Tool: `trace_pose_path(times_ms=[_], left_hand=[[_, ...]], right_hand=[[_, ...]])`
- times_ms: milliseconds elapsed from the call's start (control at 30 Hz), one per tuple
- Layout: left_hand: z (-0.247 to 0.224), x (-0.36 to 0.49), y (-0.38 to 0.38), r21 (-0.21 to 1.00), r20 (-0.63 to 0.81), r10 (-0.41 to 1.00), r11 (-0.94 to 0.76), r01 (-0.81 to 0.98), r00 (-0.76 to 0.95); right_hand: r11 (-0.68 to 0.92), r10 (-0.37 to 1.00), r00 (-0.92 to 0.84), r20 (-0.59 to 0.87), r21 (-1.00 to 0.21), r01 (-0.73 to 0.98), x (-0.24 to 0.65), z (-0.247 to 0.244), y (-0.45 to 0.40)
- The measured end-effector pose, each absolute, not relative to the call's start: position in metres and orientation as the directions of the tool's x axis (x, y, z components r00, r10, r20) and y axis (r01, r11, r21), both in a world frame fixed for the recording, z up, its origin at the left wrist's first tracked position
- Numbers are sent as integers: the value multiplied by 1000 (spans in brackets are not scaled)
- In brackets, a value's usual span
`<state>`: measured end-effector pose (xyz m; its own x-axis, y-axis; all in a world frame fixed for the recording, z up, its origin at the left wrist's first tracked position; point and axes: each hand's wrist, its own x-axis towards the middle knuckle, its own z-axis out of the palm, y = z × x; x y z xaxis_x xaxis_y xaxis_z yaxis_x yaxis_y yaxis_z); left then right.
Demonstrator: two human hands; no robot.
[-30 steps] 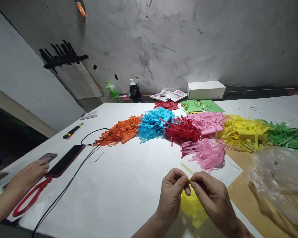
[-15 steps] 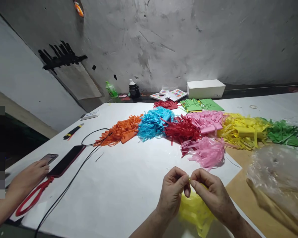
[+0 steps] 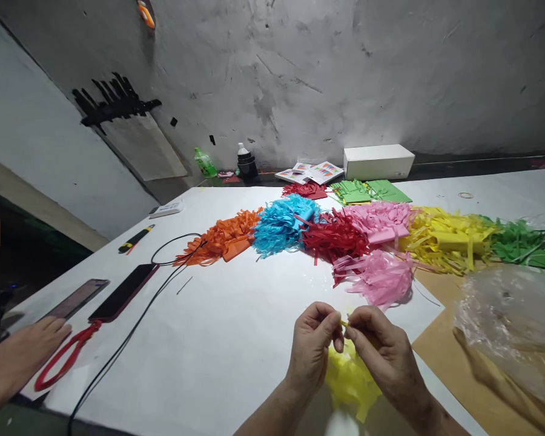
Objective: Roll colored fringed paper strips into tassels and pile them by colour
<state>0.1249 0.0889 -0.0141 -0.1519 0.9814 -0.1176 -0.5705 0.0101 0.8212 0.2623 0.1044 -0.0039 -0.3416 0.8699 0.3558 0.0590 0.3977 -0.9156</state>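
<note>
Over the near edge of the white-covered table, my left hand (image 3: 312, 348) and my right hand (image 3: 384, 351) meet with fingertips pinched. Between them runs a short, thin twisted yellow strip, held at both ends. Below hangs a translucent yellow fringed tassel (image 3: 352, 384), partly hidden behind my fingers and blurred; the strip seems to belong to it. Just beyond my hands lies a loose pink fringed bundle (image 3: 381, 278). Behind it are fringed bundles in orange (image 3: 222, 239), blue (image 3: 281, 224), dark red (image 3: 333, 236), pink (image 3: 379, 221), yellow (image 3: 452, 236) and green (image 3: 520, 242).
On the left, another person's hand (image 3: 36, 342) touches a phone (image 3: 75, 298); beside it lies a dark phone (image 3: 125, 293) with a red strap. A black cable (image 3: 131, 333) crosses the table. Clear plastic (image 3: 513, 327) covers the right. A white box (image 3: 379, 162) stands at the back.
My fingertips have parted slightly, showing more of the yellow strip. The yellow tassel below has shifted a little. The other person's hand has slid down and left across the phone.
</note>
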Motion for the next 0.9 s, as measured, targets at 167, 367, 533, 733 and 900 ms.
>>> trace_pose_path(times_ms=[167,367,533,733,900], left_hand=[[-16,128,87,836,-100,987,16,-549,-124],[-18,125,86,875,-81,989,12,-484,-121],[-14,113,91,905,-28,979,-61,-421,-202],[-16,116,89,901,-22,985,-56,-430,-174],[-18,115,87,966,30,990,-65,-252,-140]], right_hand=[[358,876,-348,335,-934,2,260,-10,104],[426,849,-357,389,-904,28,262,-9,104],[499,821,-407,402,-851,166,266,-3,111],[465,828,-408,384,-877,119,262,-5,109],[551,768,-454,451,-828,109,267,-2,114]])
